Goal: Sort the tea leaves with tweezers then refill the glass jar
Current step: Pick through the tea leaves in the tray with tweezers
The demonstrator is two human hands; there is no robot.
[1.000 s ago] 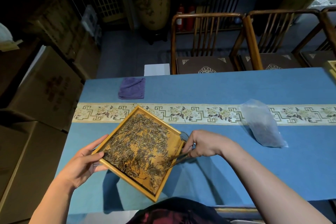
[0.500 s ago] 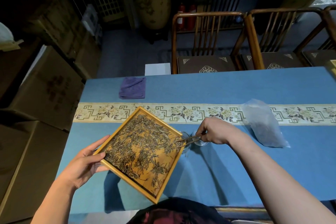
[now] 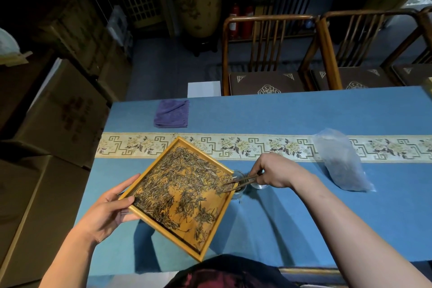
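My left hand grips the left edge of a square wooden tray, held tilted above the blue table. Dry tea leaves lie spread over the tray. My right hand holds dark tweezers whose tips reach over the tray's right rim into the leaves. A small glass jar stands on the table just behind that rim, mostly hidden by the tray and tweezers. A second round glass piece lies under my right hand.
A clear plastic bag with tea lies on the table at the right. A folded purple cloth sits at the far left. Wooden chairs stand behind the table; cardboard boxes stack up at the left.
My right hand went up from the tray's lower right to the jar, and now the tweezer tips point back over the tray's right rim. The tray and left hand stayed nearly still.
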